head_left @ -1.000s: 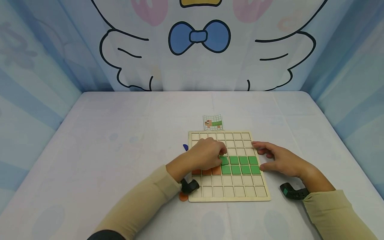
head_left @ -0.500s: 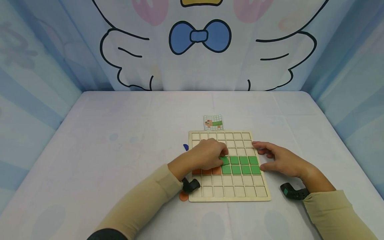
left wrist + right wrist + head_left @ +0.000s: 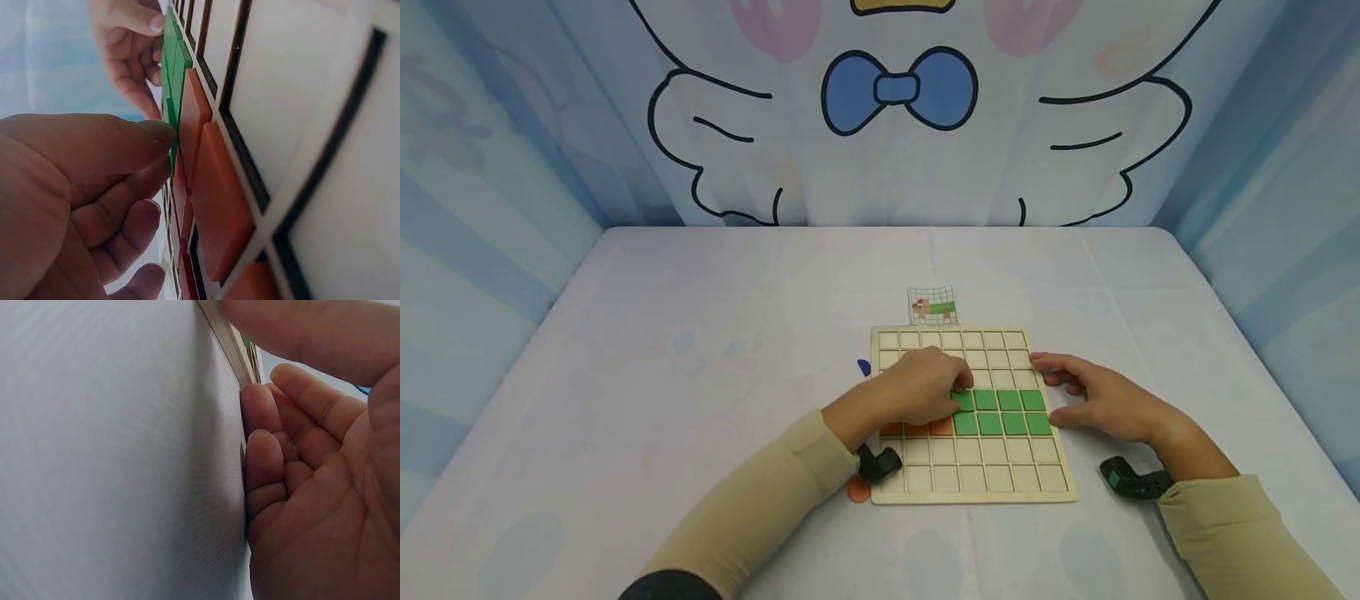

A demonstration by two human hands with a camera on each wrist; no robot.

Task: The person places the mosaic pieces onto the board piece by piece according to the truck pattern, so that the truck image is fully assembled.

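A pale wooden grid board point(image 3: 977, 498) lies on the table. My left hand point(image 3: 921, 387) is over its left half, thumb and forefinger pinching a green square tile point(image 3: 170, 119) at the left end of the upper green row. Below and left of it sit orange tiles point(image 3: 219, 200), partly hidden by the hand in the head view. More green tiles point(image 3: 1014, 424) fill two rows to the right edge. My right hand point(image 3: 1108, 400) rests at the board's right edge, fingers relaxed and touching the rim, holding nothing.
A small picture card point(image 3: 933, 306) with a gridded orange and green figure lies behind the board. A blue piece point(image 3: 864, 367) and an orange round piece point(image 3: 859, 490) lie by its left edge. Curtains point(image 3: 895, 167) stand behind the table.
My left hand has shifted slightly right. The green tile under its fingers, askew before, now lies in line with its row. My right hand has stayed in place.
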